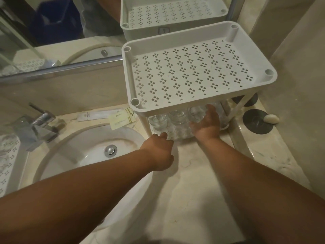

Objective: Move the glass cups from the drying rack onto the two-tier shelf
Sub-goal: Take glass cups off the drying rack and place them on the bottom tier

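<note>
- Glass cups (175,117) are sitting on the lower tier of the two-tier shelf (193,71), at least three in a row, but the top tray covers most of them so I only see the front halves through the gap
- can't really tell if there are more cups further back, the glass is clear and it all goes blurry under there
- top tier's perforated tray is in full view, the lower tray is mostly hidden
- right hand (206,124) reaches in under the top tier, palm turned up-ish, and its fingers (212,110) curl around the rightmost cup; fingertips are lost behind the tray edge, so how tight the grip is I can't say
- left hand (159,148) hovers over the worktop (193,182) just in front of the shelf's lower tray, fingers loosely curled and holding nothing; can't tell if the tips touch the tray edge
- drying rack (8,155) is only a sliver cut off at the left edge, beside the sink (79,147)
- faucet (38,125) is a bit blurred, small packets (121,118) lie behind the basin
- a soap bar (271,118) sits on a dark round pad (256,122) right of the shelf
- mirror (52,32) behind shows the shelf's reflection
</note>
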Motion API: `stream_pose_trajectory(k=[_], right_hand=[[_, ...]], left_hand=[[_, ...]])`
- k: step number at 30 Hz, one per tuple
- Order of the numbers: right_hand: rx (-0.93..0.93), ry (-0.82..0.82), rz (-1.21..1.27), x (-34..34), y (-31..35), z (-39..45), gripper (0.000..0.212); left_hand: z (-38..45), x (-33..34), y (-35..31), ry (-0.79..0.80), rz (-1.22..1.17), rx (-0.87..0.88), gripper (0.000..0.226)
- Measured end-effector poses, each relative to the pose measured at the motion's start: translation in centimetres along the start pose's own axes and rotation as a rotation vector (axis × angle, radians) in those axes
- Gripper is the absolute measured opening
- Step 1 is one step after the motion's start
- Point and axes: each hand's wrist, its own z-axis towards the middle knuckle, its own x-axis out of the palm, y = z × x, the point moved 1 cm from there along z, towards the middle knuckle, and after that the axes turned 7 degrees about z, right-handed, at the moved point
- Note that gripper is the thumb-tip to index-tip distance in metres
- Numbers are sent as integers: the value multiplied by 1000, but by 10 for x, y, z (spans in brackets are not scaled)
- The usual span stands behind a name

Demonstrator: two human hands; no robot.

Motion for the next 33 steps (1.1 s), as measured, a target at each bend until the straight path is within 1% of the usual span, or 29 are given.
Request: stream_pose_trajectory(k=[3,7,9,12,14,16,20,22,26,33], right_hand=[[4,-31,-103,-4,4,0,80],[78,19,-174,-9,8,-2,83],[83,25,-176,-9,10,-6,85],[39,-15,-157,-7,12,-8,90],[47,-41,-100,-6,12,-7,92],[69,-50,-40,-6,12,-6,91],[84,-64,0,-4,12,-6,89],[67,-55,17,-3,12,-6,87],[22,-48,27,-4,15,-8,75],[19,-44,94,-2,15,-7,69]], left_hand=[[2,1,-1,2,24,3,48],[1,4,-2,-9,41,4,47],[1,3,-2,-14,38,6,46],[1,3,-2,-16,31,8,46],[1,3,-1,-16,36,11,47],[1,3,-2,-19,41,13,48],[0,4,-2,-24,46,18,49],[0,4,-1,-24,49,21,48],[0,3,-1,-17,49,20,48],[1,4,-1,-16,43,18,49]])
